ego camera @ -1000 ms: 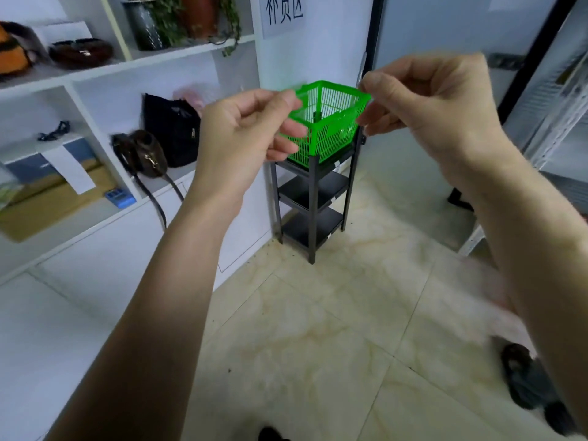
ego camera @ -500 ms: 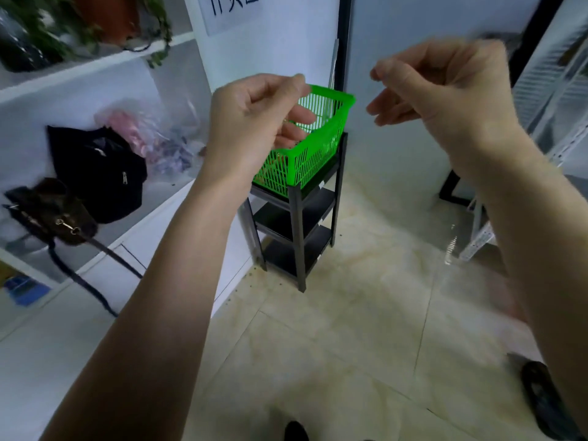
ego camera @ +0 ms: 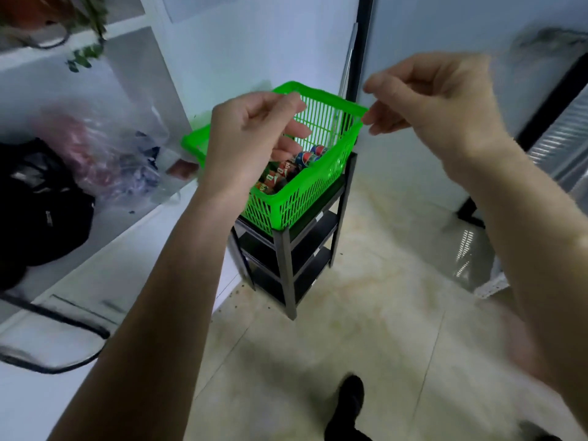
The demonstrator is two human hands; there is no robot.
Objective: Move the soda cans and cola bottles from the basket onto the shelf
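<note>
A green plastic basket (ego camera: 305,198) stands on top of a small black three-tier shelf (ego camera: 288,259) against the wall. Inside it I see the tops of several soda cans and cola bottles (ego camera: 294,167), red, orange and blue. My left hand (ego camera: 251,144) is raised in front of the basket's left side, fingers curled with thumb and forefinger pinched, holding nothing. My right hand (ego camera: 436,103) hovers to the right of the basket's far corner, also loosely curled and empty. Neither hand touches the basket.
A white wall unit on the left holds a black bag (ego camera: 38,208) and a clear plastic bag (ego camera: 111,154). A black strap (ego camera: 54,319) hangs over its lower edge. Pale tiled floor (ego camera: 366,313) spreads ahead; my dark shoe (ego camera: 348,409) shows below. A metal rack (ego camera: 496,275) stands at right.
I have come closer to the black shelf and look down more, so the basket's contents now show. Both hands stay raised and curled in front of me.
</note>
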